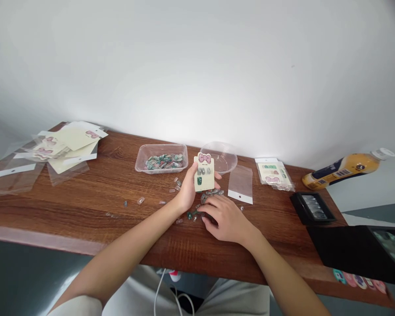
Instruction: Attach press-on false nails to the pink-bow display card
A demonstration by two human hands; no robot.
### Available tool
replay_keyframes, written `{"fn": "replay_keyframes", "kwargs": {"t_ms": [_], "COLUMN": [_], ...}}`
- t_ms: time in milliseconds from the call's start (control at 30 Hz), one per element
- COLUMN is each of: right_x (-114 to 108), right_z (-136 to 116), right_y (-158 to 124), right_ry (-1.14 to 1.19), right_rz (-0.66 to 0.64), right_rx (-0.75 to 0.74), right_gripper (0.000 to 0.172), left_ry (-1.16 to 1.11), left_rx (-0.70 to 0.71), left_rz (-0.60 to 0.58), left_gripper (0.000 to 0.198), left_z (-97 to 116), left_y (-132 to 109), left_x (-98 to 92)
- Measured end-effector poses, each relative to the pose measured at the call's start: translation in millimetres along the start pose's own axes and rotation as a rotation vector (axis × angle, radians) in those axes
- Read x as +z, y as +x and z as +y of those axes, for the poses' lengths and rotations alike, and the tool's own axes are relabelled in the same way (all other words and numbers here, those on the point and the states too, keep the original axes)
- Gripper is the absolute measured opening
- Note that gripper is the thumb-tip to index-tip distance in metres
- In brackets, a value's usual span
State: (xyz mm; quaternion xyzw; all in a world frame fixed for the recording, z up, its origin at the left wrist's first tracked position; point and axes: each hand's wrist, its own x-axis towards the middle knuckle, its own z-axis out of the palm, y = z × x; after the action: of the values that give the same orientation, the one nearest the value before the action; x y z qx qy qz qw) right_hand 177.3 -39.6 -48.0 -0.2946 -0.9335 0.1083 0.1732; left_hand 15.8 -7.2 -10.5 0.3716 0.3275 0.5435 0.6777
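Observation:
My left hand (187, 191) is closed on a cream display card (208, 181) and holds it upright above the table. The card carries a pink bow print, a row of grey press-on nails and one dark green nail below them. My right hand (224, 218) is bent over a loose pile of press-on nails (213, 192), its thumb apart from the fingers. Its fingertips are at small green nails (190, 215) on the table; no nail shows held in them. More clear nails (140, 200) lie scattered to the left.
Behind the hands stand a plastic tub of mixed nails (164, 161) and a round clear container (224, 159). A clear sleeve (240, 182), filled packets (273, 173), a black case (312, 208) and an orange drink bottle (347, 169) are rightward. Cards and sleeves (74, 142) are heaped left.

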Motion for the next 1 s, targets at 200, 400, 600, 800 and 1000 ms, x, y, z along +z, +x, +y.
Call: {"fn": "replay_keyframes", "kwargs": {"t_ms": [200,400,600,800,1000], "right_x": [10.0,14.6,12.7,13.8,6.2], "right_z": [7.5,8.3,4.1,3.4,8.0], "right_y": [1.8,1.5,2.4,1.3,-1.1], "right_ry": [-0.12,-0.132,-0.18,-0.116,0.131], "right_rz": [0.016,0.024,0.0,0.034,0.2], "right_rx": [-0.054,-0.064,-0.083,-0.07,0.058], "right_gripper": [0.014,0.013,0.014,0.014,0.015], "left_ry": [0.012,0.03,0.015,0.0,-0.007], "left_rx": [0.004,-0.006,0.001,-0.007,0.017], "left_rz": [-0.003,-0.018,-0.002,-0.001,-0.001], "left_gripper": [0.062,0.068,0.064,0.06,0.059], "left_z": [-0.4,-1.1,-1.0,1.0,3.4], "left_y": [0.4,-0.3,0.4,0.2,-0.7], "left_x": [0.0,-0.6,-0.1,0.5,1.2]}}
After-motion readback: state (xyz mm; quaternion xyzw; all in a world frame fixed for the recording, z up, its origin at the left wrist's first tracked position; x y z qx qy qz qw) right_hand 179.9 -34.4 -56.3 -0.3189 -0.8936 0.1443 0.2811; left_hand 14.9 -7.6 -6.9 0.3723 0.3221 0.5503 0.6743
